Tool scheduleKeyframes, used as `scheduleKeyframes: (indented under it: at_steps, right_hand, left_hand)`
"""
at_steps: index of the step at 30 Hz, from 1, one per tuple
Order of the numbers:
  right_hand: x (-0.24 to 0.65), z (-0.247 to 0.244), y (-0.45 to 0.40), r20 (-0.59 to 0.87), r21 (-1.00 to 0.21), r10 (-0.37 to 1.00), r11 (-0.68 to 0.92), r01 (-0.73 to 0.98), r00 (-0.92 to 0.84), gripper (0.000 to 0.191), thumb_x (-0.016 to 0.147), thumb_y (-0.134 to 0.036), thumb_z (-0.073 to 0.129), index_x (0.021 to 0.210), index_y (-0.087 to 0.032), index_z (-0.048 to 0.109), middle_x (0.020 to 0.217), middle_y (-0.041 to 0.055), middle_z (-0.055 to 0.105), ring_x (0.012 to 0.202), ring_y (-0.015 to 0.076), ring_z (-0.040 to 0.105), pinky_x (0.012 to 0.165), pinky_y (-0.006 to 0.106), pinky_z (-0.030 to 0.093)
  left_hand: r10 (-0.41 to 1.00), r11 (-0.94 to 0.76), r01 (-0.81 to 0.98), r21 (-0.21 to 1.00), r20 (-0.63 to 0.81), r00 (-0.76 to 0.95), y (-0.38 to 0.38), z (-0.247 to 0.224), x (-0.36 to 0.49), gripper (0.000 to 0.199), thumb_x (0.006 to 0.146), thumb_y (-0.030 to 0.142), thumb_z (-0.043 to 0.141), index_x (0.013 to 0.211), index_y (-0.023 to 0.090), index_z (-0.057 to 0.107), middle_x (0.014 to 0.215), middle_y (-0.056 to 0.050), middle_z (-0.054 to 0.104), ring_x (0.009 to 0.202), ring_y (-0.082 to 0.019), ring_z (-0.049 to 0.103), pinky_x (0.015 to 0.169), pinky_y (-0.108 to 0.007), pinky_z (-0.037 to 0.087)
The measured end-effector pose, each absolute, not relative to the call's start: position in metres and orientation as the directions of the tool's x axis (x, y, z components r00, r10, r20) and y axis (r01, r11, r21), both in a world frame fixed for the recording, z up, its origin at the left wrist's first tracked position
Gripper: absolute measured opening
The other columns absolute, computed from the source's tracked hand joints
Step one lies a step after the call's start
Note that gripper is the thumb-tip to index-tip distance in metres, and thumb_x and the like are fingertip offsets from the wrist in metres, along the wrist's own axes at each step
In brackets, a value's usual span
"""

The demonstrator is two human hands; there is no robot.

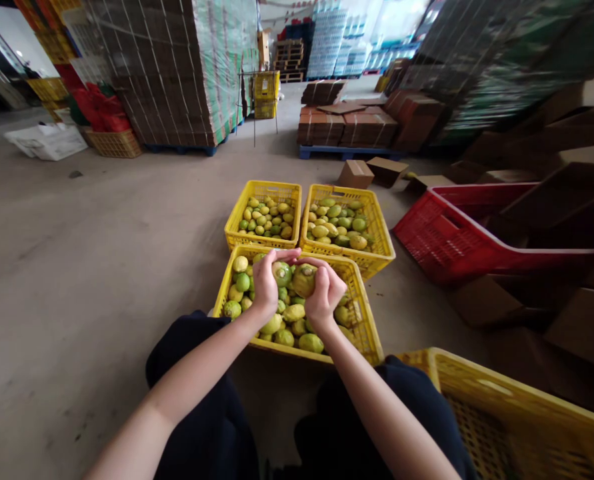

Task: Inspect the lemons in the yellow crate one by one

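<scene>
Above the nearest yellow crate [364, 313], my left hand [267, 280] is curled around a green lemon [281, 274]. My right hand [327, 293] grips a larger yellow-green lemon [305, 281] right beside it. The fingertips of both hands come close together over the two fruits. Below them the crate holds many loose lemons [294, 313], from green to yellow. Farther on stand a left yellow crate [231, 230] of smaller, mostly yellow lemons and a right yellow crate [384, 233] of green and yellow ones.
A yellow crate [477, 373] stands at my right knee. Beyond it a red crate [437, 247] sits among loose cardboard boxes [491, 300]. Flattened cartons on a blue pallet [321, 153] and a wrapped stack [167, 80] stand farther back. Concrete floor [101, 267] stretches to the left.
</scene>
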State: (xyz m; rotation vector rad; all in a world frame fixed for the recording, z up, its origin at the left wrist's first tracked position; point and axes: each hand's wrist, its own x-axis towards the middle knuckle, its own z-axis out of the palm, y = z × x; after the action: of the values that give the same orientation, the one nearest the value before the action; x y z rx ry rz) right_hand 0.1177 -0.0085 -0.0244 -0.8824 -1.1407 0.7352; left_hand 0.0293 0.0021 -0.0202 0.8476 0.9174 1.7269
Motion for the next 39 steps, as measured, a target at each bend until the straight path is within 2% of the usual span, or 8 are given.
scheduleKeyframes:
  at_steps: [14,17,19,22,25,28,32,39]
  right_hand:
    - [0.117,-0.029,-0.006,0.443,-0.883,0.860,0.467,-0.040,0.252,0.029,0.086,-0.034,0.049,0.079,-0.025,0.075,0.084,0.0023,0.074,0.083,0.0205,0.068,0.082,0.031,0.050]
    - [0.112,-0.029,0.003,0.272,-0.918,0.904,0.346,-0.193,0.330,0.029,0.083,-0.036,0.051,0.069,-0.021,0.072,0.075,0.0022,0.072,0.074,0.0180,0.067,0.076,0.028,0.051]
    - [0.111,-0.029,0.013,0.036,-0.901,0.942,0.175,-0.396,0.334,0.030,0.082,-0.037,0.050,0.065,-0.020,0.067,0.068,0.0015,0.070,0.066,0.0167,0.066,0.070,0.028,0.053]
    - [0.112,-0.027,0.026,-0.379,-0.711,0.913,-0.183,-0.679,0.150,0.031,0.085,-0.039,0.044,0.069,-0.020,0.062,0.059,0.0010,0.066,0.056,0.0171,0.065,0.059,0.030,0.055]
    - [0.118,-0.023,0.033,-0.564,-0.522,0.823,-0.420,-0.742,-0.069,0.029,0.086,-0.039,0.041,0.076,-0.020,0.060,0.055,0.0026,0.065,0.057,0.0193,0.066,0.053,0.031,0.056]
    - [0.125,-0.021,0.035,-0.577,-0.466,0.800,-0.491,-0.736,-0.168,0.014,0.082,-0.030,0.049,0.082,-0.019,0.058,0.060,0.0037,0.067,0.058,0.0200,0.067,0.052,0.033,0.057]
    - [0.129,-0.017,0.037,-0.607,-0.455,0.789,-0.443,-0.773,-0.094,0.003,0.080,-0.023,0.056,0.081,-0.020,0.056,0.058,0.0004,0.066,0.054,0.0174,0.065,0.054,0.033,0.059]
    - [0.133,-0.010,0.033,-0.565,-0.373,0.807,-0.435,-0.820,-0.172,0.014,0.083,-0.028,0.052,0.085,-0.016,0.058,0.061,0.0064,0.067,0.056,0.0185,0.066,0.047,0.026,0.057]
  left_hand:
    - [0.943,-0.197,-0.492,0.848,0.027,-0.330,0.001,-0.016,0.028,0.040,0.082,0.035,0.040,0.049,0.021,0.058,0.064,-0.006,0.068,0.082,-0.022,0.068,0.082,-0.034,0.051]
    - [0.947,0.000,-0.681,0.732,-0.219,-0.235,0.009,-0.015,0.025,0.036,0.081,0.028,0.038,0.050,0.021,0.056,0.060,-0.004,0.065,0.077,-0.019,0.067,0.076,-0.031,0.052]
    - [0.904,0.154,-0.789,0.595,-0.407,-0.130,0.014,-0.014,0.021,0.036,0.082,0.022,0.035,0.052,0.020,0.055,0.058,-0.003,0.061,0.069,-0.015,0.065,0.072,-0.027,0.052]
    - [0.837,0.239,-0.870,0.431,-0.546,-0.040,0.018,-0.012,0.014,0.037,0.087,0.023,0.033,0.058,0.020,0.055,0.061,-0.002,0.059,0.060,-0.011,0.061,0.066,-0.023,0.052]
    - [0.829,0.230,-0.900,0.371,-0.560,-0.019,0.019,-0.010,0.009,0.032,0.089,0.033,0.039,0.066,0.019,0.056,0.065,-0.003,0.060,0.064,-0.012,0.062,0.063,-0.023,0.054]
    - [0.840,0.219,-0.909,0.355,-0.542,-0.009,0.023,-0.008,0.004,0.018,0.087,0.025,0.048,0.073,0.018,0.056,0.066,-0.002,0.060,0.068,-0.013,0.064,0.069,-0.024,0.056]
    - [0.865,0.181,-0.913,0.366,-0.501,-0.029,0.028,-0.004,0.002,0.009,0.087,0.023,0.055,0.082,0.016,0.058,0.071,-0.003,0.063,0.071,-0.013,0.066,0.072,-0.023,0.059]
    - [0.829,0.245,-0.938,0.246,-0.555,0.071,0.020,0.004,0.000,0.015,0.084,0.023,0.059,0.095,0.014,0.060,0.076,-0.007,0.065,0.068,-0.012,0.067,0.053,-0.014,0.056]
